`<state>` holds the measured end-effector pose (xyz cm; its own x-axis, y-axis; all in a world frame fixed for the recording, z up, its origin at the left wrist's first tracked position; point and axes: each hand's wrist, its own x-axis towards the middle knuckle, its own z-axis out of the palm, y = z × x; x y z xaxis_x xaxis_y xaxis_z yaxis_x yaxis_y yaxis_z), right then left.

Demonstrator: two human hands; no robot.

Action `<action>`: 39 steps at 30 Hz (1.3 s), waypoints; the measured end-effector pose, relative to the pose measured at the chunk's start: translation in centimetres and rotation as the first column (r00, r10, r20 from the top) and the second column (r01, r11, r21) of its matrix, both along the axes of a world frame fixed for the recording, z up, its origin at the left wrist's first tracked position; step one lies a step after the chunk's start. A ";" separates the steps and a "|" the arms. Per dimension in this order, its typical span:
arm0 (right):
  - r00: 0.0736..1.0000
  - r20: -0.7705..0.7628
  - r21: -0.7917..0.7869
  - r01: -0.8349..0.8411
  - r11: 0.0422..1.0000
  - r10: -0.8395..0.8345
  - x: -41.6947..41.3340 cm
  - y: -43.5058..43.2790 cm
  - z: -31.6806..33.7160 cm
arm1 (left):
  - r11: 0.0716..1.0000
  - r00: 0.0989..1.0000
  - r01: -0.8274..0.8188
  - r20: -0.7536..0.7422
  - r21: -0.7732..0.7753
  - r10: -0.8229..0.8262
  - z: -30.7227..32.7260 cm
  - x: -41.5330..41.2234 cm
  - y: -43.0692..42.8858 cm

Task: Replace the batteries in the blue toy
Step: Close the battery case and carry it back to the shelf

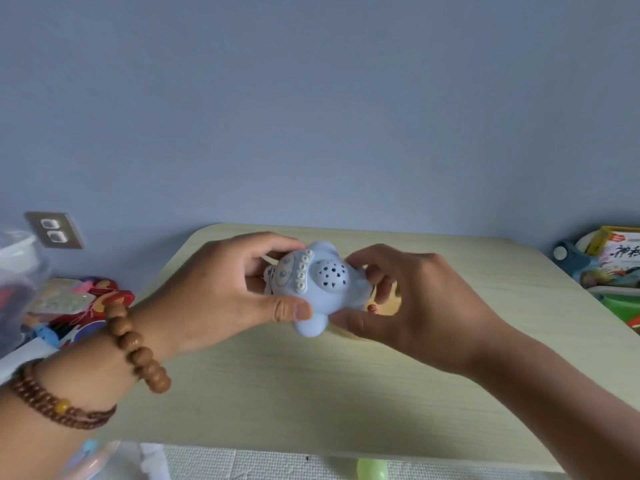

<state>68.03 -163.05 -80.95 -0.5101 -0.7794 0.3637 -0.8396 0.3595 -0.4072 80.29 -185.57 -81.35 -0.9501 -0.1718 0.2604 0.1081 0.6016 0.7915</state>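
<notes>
The blue toy (322, 289) is a rounded pale-blue figure with a perforated dome and a row of small white buttons. I hold it above the middle of the pale wooden table (311, 393). My left hand (221, 296) grips its left side, thumb on the front, fingers behind. My right hand (408, 303) holds its right side, with the fingers curled around the back. A small orange-brown object (372, 309) shows under the toy near my right fingers; I cannot tell what it is. No batteries are visible.
Colourful toys and packets (79, 306) are piled left of the table below a wall socket (53, 230). A bin with books and toys (606, 268) stands at the right. A green round object (372, 470) lies on the floor mat in front.
</notes>
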 end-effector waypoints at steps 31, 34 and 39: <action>0.987 -0.077 0.148 0.151 0.977 -0.141 -7.0 -4.2 0.1 | 0.996 0.991 -0.064 0.123 0.059 0.057 -6.3 -1.3 -8.2; 0.967 0.049 0.183 0.238 0.954 -0.250 -8.4 -2.1 -1.7 | 0.997 0.988 -0.050 0.150 0.051 0.042 -6.2 -1.2 -8.5; 0.939 0.134 0.210 0.284 0.935 -0.315 -9.6 -0.1 -4.0 | 0.966 0.979 -0.192 -0.100 -0.172 0.177 -4.0 -0.8 -6.9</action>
<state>58.39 -163.20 -84.92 -0.7703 -0.6262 0.1201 -0.6087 0.6661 -0.4311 79.54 -192.44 -85.31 -0.8799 -0.2849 0.3802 0.0432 0.7489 0.6612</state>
